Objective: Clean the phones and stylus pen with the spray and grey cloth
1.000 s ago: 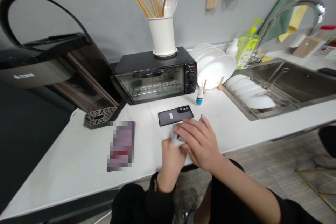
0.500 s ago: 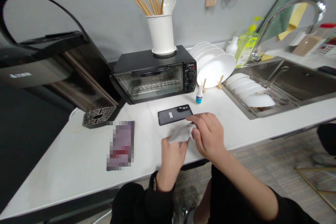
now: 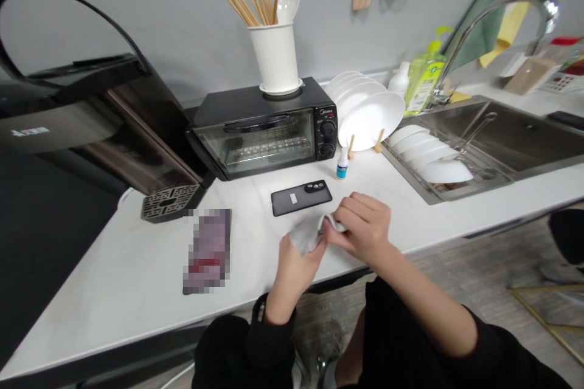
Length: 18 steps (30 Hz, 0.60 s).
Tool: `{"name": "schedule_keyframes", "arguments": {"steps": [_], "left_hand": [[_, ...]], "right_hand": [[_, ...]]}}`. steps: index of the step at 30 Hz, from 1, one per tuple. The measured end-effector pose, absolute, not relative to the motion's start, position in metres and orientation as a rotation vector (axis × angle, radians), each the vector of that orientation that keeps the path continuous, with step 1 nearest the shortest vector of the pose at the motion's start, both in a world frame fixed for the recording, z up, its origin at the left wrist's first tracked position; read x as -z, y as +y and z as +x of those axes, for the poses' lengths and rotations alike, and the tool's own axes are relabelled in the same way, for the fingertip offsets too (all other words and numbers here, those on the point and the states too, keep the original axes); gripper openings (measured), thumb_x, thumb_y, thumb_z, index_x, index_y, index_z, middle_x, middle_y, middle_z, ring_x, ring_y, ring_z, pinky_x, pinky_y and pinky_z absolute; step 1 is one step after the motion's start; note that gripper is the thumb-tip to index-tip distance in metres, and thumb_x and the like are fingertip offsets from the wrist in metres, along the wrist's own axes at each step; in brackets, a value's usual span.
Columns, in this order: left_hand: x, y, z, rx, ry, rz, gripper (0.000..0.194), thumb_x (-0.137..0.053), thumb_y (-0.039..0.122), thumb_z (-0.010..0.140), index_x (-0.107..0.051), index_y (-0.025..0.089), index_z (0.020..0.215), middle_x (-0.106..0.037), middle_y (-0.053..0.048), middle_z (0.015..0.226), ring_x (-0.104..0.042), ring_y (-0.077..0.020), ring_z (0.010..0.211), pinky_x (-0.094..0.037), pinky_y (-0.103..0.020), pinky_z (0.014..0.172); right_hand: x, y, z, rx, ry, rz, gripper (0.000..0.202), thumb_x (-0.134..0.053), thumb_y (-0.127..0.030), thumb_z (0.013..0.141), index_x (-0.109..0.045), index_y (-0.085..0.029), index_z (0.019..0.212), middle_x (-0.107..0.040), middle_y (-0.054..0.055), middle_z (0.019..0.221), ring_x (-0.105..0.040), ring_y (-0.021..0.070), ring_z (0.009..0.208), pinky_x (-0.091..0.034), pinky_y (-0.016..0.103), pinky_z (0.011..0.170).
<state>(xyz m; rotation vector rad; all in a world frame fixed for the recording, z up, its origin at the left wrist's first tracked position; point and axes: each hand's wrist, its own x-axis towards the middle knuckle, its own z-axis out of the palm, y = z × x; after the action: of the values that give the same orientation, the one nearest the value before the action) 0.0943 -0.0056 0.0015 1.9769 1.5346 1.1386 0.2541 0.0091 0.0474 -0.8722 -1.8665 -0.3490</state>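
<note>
Between my two hands is a small light-grey cloth (image 3: pixel 305 234), bunched and folded. My left hand (image 3: pixel 297 267) grips its lower left side, thumb toward the right. My right hand (image 3: pixel 365 225) pinches its right edge with curled fingers. Whether anything lies inside the cloth is hidden. Just beyond the hands, a dark phone case or phone (image 3: pixel 302 198) with a camera cluster lies flat on the white counter (image 3: pixel 137 279). Behind it stands a small white bottle (image 3: pixel 342 165) with a blue label.
A blurred-out flat purple item (image 3: pixel 207 252) lies to the left, below a black drink machine (image 3: pixel 150 127). At the back stand a toaster oven (image 3: pixel 264 134) carrying a white utensil holder (image 3: pixel 276 58), and racked plates (image 3: pixel 371 118). On the right is a sink (image 3: pixel 497 164) with bowls (image 3: pixel 429 152).
My right fingers have curled in from an extended index finger and now pinch the cloth's edge, which is folded up more. The view has shifted slightly.
</note>
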Motion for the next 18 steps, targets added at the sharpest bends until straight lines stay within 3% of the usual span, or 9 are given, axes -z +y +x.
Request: {"name": "schedule_keyframes", "arguments": {"steps": [4, 7, 11, 14, 16, 18], "left_hand": [[-0.002, -0.004, 0.091, -1.079, 1.387, 1.963, 0.014, -0.069, 0.016, 0.089, -0.08, 0.024, 0.086, -0.083, -0.001, 0.085, -0.078, -0.02, 0.078, -0.058, -0.027, 0.075], [0.004, -0.002, 0.091, -1.14, 1.363, 1.919, 0.015, -0.072, 0.022, 0.092, -0.082, 0.028, 0.102, -0.085, 0.0, 0.1, -0.081, -0.0206, 0.089, -0.061, -0.029, 0.085], [0.009, -0.002, 0.095, -1.131, 1.402, 1.857, 0.013, -0.076, 0.026, 0.09, -0.079, 0.029, 0.102, -0.085, 0.001, 0.103, -0.081, -0.0209, 0.098, -0.061, -0.03, 0.09], [0.008, -0.004, 0.096, -1.071, 1.46, 1.854, 0.01, -0.075, 0.024, 0.089, -0.076, 0.029, 0.097, -0.084, 0.002, 0.099, -0.081, -0.0197, 0.096, -0.059, -0.027, 0.086], [0.007, -0.005, 0.095, -1.0, 1.555, 1.91, 0.015, -0.072, 0.017, 0.086, -0.076, 0.028, 0.095, -0.084, 0.002, 0.091, -0.08, -0.0192, 0.084, -0.058, -0.026, 0.079], [0.006, -0.007, 0.093, -0.911, 1.654, 1.963, 0.025, -0.068, 0.009, 0.08, -0.077, 0.026, 0.097, -0.081, 0.002, 0.077, -0.075, -0.0187, 0.068, -0.054, -0.024, 0.067]], "right_hand": [[-0.027, 0.01, 0.269, 0.196, -1.641, -1.013, 0.038, -0.045, -0.025, 0.105, -0.037, -0.027, 0.067, -0.039, -0.002, 0.061, -0.038, 0.0181, 0.058, -0.026, 0.035, 0.057], [-0.011, 0.009, 0.278, 0.165, -1.579, -1.126, 0.034, -0.038, -0.021, 0.107, -0.042, -0.027, 0.073, -0.043, -0.002, 0.065, -0.042, 0.0186, 0.06, -0.029, 0.034, 0.057], [0.005, 0.006, 0.282, 0.14, -1.561, -1.296, 0.033, -0.038, -0.021, 0.108, -0.053, -0.025, 0.078, -0.055, 0.002, 0.072, -0.051, 0.0213, 0.068, -0.037, 0.035, 0.064], [0.01, -0.006, 0.268, 0.148, -1.6, -1.407, 0.031, -0.04, -0.023, 0.109, -0.064, -0.022, 0.09, -0.068, 0.007, 0.087, -0.059, 0.025, 0.088, -0.044, 0.042, 0.087], [0.011, -0.018, 0.254, 0.152, -1.751, -1.428, 0.027, -0.041, -0.026, 0.11, -0.068, -0.021, 0.111, -0.074, 0.01, 0.108, -0.062, 0.028, 0.11, -0.035, 0.053, 0.111], [0.011, -0.027, 0.245, 0.142, -1.98, -1.375, 0.035, -0.043, -0.033, 0.11, -0.059, -0.018, 0.138, -0.07, 0.014, 0.133, -0.057, 0.0297, 0.129, -0.02, 0.058, 0.124]]}}
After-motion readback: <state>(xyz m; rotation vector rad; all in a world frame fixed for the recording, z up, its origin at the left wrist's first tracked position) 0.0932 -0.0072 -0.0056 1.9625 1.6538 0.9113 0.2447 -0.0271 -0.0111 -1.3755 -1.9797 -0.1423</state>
